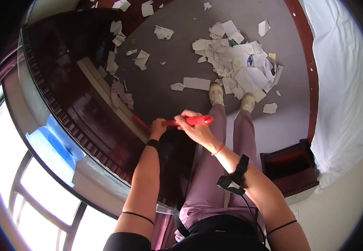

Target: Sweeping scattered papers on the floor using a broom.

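A long red handle (pixel 199 120) slants across in front of my legs. My right hand (pixel 197 130) is wrapped around it just below its thick upper end. Lower down, my left hand (pixel 158 127) grips the same handle. Beyond the left hand its thinner part runs toward the foot of a dark wooden desk (pixel 106 116); what the far end carries cannot be made out. Torn, crumpled paper (pixel 121 95) lies along the base there. In front of my shoes a large heap of scrap paper (pixel 247 75) covers part of the grey floor (pixel 175 56).
More paper scraps (pixel 142 59) are scattered at the upper left. A bed with a white sheet (pixel 338 78) stands on the right, a dark wooden nightstand (pixel 289 166) at lower right. A blue plastic item (pixel 57 147) rests by the window on the left.
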Available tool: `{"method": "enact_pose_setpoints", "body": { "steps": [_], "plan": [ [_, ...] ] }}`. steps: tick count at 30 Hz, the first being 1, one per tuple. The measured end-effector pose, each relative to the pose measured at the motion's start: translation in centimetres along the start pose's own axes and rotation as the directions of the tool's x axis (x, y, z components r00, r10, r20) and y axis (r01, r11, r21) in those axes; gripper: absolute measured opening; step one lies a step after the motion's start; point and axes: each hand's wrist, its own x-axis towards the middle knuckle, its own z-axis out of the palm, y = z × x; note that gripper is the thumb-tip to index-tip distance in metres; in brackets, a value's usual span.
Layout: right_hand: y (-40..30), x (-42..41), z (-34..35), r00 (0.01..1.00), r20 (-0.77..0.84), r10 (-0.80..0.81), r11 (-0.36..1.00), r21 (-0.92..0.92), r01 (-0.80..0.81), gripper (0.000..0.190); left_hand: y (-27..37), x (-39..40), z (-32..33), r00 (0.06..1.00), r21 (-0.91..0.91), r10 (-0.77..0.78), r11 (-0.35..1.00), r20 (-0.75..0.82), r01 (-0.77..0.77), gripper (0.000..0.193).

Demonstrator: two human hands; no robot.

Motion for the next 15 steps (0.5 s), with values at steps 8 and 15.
{"method": "enact_pose_setpoints", "body": {
  "steps": [8,15],
  "plan": [
    [-6.0,2.6,0.6,0.995,-0.004,-0.103,0.994,-0.03,0.103,0.023,4.5,2.8,-6.1,0.914,0.0,0.174,0.982,-0.367,-0.187,0.017],
    [-18.0,-0.8,-2.7,0.952,-0.122,-0.28,0.958,-0.102,0.268,0.022,17.0,3.9,-15.2,0.735,-0.043,0.362,0.882,-0.574,-0.468,0.021]
  ]
}}
